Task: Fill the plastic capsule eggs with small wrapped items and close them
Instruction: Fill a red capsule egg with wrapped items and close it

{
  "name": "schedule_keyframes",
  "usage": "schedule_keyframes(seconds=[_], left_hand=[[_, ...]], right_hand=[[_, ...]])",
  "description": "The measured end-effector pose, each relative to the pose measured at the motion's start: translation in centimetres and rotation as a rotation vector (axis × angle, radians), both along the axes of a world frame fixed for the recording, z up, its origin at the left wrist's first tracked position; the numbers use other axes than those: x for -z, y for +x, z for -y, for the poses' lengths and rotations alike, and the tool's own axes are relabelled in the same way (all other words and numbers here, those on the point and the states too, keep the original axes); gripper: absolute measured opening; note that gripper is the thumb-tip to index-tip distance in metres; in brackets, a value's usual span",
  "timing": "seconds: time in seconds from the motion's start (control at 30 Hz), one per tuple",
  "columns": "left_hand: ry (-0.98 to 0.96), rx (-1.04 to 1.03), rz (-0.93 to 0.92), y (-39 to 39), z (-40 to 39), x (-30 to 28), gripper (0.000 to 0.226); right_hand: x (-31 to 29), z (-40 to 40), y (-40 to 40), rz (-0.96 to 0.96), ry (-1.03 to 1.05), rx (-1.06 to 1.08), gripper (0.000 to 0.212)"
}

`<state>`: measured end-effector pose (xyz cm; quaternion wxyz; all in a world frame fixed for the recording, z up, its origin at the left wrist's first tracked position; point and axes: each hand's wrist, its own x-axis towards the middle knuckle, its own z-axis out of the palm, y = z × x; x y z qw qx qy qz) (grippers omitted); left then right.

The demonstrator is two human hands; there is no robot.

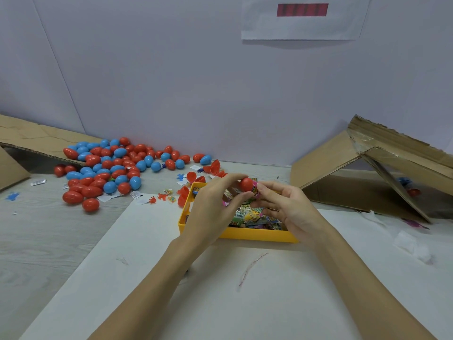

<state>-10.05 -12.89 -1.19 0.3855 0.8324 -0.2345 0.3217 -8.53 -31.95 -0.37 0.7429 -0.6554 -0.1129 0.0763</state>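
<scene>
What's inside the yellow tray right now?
The yellow tray holds a heap of small wrapped items in colourful printed packets. Both hands hover over it, hiding much of the contents and the tray's floor.

Red egg half over wrapped items

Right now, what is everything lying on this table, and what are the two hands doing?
Closed capsule eggs: dozens, red and blue, heaped at far left.
Open egg halves: several, red, behind the tray.
Yellow tray: one, centre, holding many colourful wrapped items.
Small toy figures: a few, red and blue, left of the tray.
Cardboard boxes: two, brown, one at each side.
White sheet: one, under the tray.
Red egg half: one, held above the tray.
Pink wrapped item: one, at the egg's mouth.
Left hand: grips the egg half.
Right hand: pinches the pink item.
</scene>
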Motion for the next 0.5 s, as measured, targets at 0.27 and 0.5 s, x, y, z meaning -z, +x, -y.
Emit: schedule_keyframes(seconds=[0.27,0.5], left_hand=[[0.041,-0.003,-0.007,0.4,-1.0,-0.1,0.039],[0.017,0.021,-0.048,0.3,-1.1,-0.3,0.045]], right_hand=[[0.1,0.1,0.1,-0.013,-0.056,-0.051,0.027],[0.0,0.0,0.0,-0.013,-0.063,-0.054,0.031]])
